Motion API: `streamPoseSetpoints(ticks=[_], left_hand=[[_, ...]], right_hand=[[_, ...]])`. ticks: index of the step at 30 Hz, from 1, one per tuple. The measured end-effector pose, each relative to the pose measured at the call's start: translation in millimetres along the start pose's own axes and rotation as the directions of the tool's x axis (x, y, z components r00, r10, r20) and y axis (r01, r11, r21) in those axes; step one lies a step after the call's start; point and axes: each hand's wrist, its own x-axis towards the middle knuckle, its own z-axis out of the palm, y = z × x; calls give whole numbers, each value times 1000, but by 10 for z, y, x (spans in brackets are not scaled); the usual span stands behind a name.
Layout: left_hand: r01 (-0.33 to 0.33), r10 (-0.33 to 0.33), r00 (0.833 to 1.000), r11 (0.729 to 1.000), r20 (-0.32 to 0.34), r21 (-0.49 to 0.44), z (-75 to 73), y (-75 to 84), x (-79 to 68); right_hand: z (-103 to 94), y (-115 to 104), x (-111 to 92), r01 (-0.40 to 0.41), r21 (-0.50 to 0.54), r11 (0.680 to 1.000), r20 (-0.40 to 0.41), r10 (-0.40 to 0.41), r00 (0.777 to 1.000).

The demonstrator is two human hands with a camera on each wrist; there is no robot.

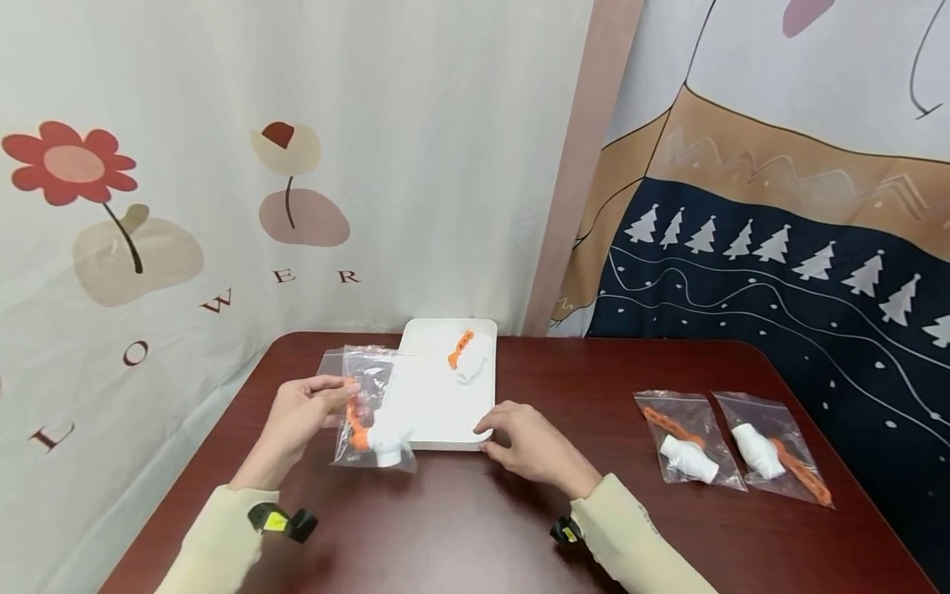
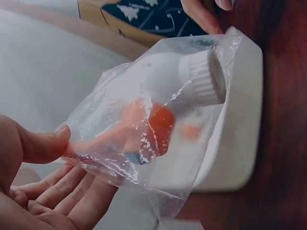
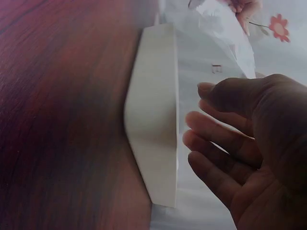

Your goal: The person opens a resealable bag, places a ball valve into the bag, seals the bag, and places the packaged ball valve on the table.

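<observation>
My left hand [image 1: 297,412] pinches a clear zip bag [image 2: 192,158] between thumb and fingers. Inside the bag are a white plastic fitting [image 2: 168,79] with a ribbed end and an orange strip-like part [image 2: 144,124]. The bag hangs over the left front of a white tray [image 1: 445,417]. Farther back in the tray lies a similar white piece [image 1: 470,363] with an orange strip [image 1: 462,346]; whether it is bagged, I cannot tell. My right hand [image 1: 530,441], fingers loosely bent, is beside the tray's front right corner and holds nothing.
Two more clear bags, the nearer-left one [image 1: 671,404] and the far-right one [image 1: 794,421], lie on the right of the dark red table [image 1: 579,379], each with white and orange parts. A printed curtain [image 1: 445,165] stands behind the table.
</observation>
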Motion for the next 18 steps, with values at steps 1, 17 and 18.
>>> streamPoseSetpoints(ticks=[1, 17, 18], left_hand=[[8, -8, 1000, 1000, 11, -4, -38, -37, -10], [171, -175, 970, 985, 167, 37, -504, -591, -313], [186, -190, 966, 982, 174, 36, -522, -626, -332]], right_hand=[[16, 2, 6, 10, -24, 1000, 4, -10, 1000], [150, -4, 65, 63, -190, 980, -31, -70, 997], [153, -5, 69, 56, -185, 981, -31, -63, 998]])
